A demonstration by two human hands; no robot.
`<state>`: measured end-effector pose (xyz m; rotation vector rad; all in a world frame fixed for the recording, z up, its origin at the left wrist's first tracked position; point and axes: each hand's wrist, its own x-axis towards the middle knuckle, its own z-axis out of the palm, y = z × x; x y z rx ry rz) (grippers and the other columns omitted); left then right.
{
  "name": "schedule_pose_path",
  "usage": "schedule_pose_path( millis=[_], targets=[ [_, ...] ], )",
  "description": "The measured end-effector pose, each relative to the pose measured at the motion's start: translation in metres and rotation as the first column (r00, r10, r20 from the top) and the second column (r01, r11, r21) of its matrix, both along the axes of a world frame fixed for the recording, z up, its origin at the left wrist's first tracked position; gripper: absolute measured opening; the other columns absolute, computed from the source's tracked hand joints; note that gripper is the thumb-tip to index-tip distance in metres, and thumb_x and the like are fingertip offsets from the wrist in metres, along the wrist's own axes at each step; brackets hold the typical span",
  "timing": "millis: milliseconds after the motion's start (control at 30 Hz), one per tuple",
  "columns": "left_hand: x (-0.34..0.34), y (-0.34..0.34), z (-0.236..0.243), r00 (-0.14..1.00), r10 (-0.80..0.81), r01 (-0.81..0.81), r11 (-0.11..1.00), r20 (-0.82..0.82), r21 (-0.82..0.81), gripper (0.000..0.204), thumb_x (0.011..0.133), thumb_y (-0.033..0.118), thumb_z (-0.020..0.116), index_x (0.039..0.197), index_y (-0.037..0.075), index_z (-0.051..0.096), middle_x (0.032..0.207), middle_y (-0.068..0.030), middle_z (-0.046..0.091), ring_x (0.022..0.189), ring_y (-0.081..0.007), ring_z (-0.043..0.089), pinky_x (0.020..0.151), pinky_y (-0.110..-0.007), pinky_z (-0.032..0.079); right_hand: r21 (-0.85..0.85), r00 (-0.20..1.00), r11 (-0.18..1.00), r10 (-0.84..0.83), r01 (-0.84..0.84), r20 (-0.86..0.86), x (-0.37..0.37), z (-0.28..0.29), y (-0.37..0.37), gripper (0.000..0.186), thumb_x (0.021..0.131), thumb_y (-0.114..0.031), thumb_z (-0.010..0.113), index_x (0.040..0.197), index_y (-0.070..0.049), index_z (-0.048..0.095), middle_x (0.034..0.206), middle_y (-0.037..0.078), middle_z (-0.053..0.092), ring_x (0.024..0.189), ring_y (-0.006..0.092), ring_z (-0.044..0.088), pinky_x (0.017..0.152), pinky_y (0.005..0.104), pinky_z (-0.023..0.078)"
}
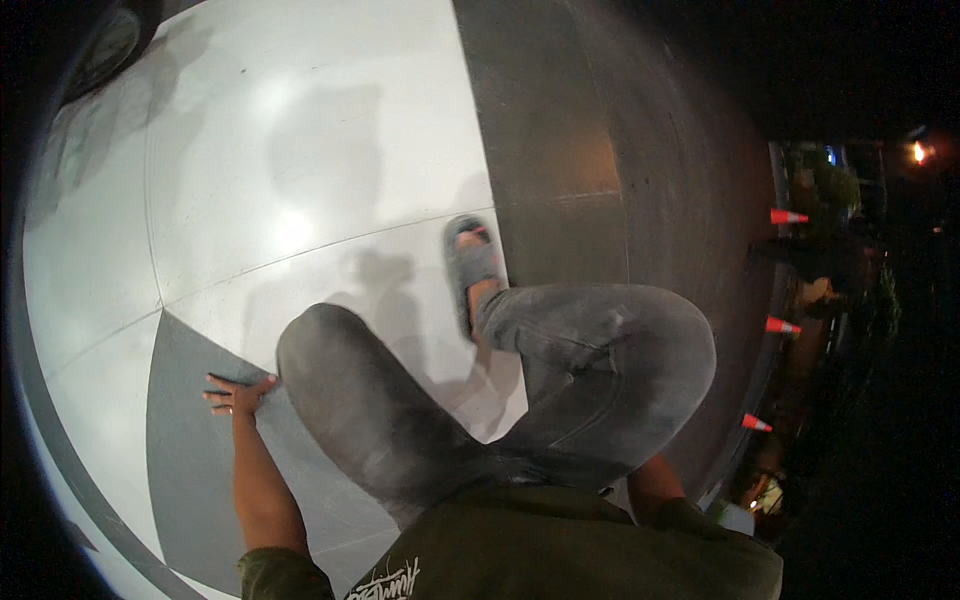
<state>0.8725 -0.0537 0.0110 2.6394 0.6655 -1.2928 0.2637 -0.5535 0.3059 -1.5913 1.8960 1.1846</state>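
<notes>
My left hand [238,394] is out to the left over a dark grey part of the smooth floor [200,470]. Its fingers are spread and nothing is in them; it appears to rest flat there, beside my bent left knee [325,345]. My right forearm [655,485] goes down behind my right thigh [580,400], which hides the right hand. Both legs are bent, in grey trousers. A dark slide sandal [470,265] is on my right foot, slightly blurred, near the border of white and dark floor. The left foot is out of sight.
White floor panels [300,130] with thin seams meet a dark strip [555,150] on the right. Several orange and white traffic cones [785,326] line the far right edge, with a bright lamp [919,152] beyond. A wheel [105,50] shows at the upper left.
</notes>
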Motion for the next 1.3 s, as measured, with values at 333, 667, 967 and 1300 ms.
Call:
schedule_pose_path(
  millis=[333,667,967,1300],
  targets=[
    [-0.041,0.032,-0.028,0.746,-0.206,0.369,0.919,0.633,-0.136,0.094,0.091,0.047,0.074,0.16,0.009,0.023,0.157,-0.0327,0.03,0.141,-0.0499,0.034,0.111,-0.057,0.036,-0.139,0.887,0.986,0.14,-0.087,0.439,0.136,-0.101,-0.124,0.049,0.105,-0.026,0.052,0.151,-0.01,0.048,0.122,0.019,0.062,0.106,0.037,0.064,0.094,0.0465,0.051],
    [-0.118,0.037,0.085,0.874,0.16,0.062,0.9,0.459,-0.431,0.077,0.094,0.052,0.068,0.147,0.003,0.043,0.14,-0.0291,0.05,0.123,-0.0395,0.052,0.098,-0.05,0.045,-0.355,0.516,0.801,0.588,-0.483,0.623,0.45,-0.219,-0.218,0.052,0.102,-0.017,0.05,0.154,-0.022,0.045,0.129,0.019,0.052,0.104,0.0392,0.064,0.094,0.0496,0.054],
    [-0.124,0.008,0.219,0.838,0.38,-0.142,0.845,0.392,-0.516,0.071,0.097,0.056,0.063,0.137,-0.002,0.059,0.125,-0.0261,0.067,0.108,-0.0313,0.066,0.087,-0.044,0.053,-0.421,0.387,0.743,0.645,-0.521,0.659,0.545,-0.247,-0.324,0.05,0.102,-0.022,0.055,0.151,-0.022,0.049,0.114,0.018,0.065,0.099,0.0406,0.067,0.088,0.0506,0.055],
    [0.009,-0.171,0.234,0.879,0.077,0.162,0.88,0.471,-0.446,0.065,0.099,0.052,0.059,0.132,-0.004,0.062,0.118,-0.0259,0.069,0.106,-0.0322,0.068,0.09,-0.044,0.053,-0.313,0.584,0.869,0.491,-0.383,0.647,0.433,-0.235,-0.359,0.051,0.101,-0.023,0.056,0.151,-0.028,0.049,0.115,0.018,0.065,0.109,0.0403,0.063,0.096,0.0497,0.052]
  ],
)
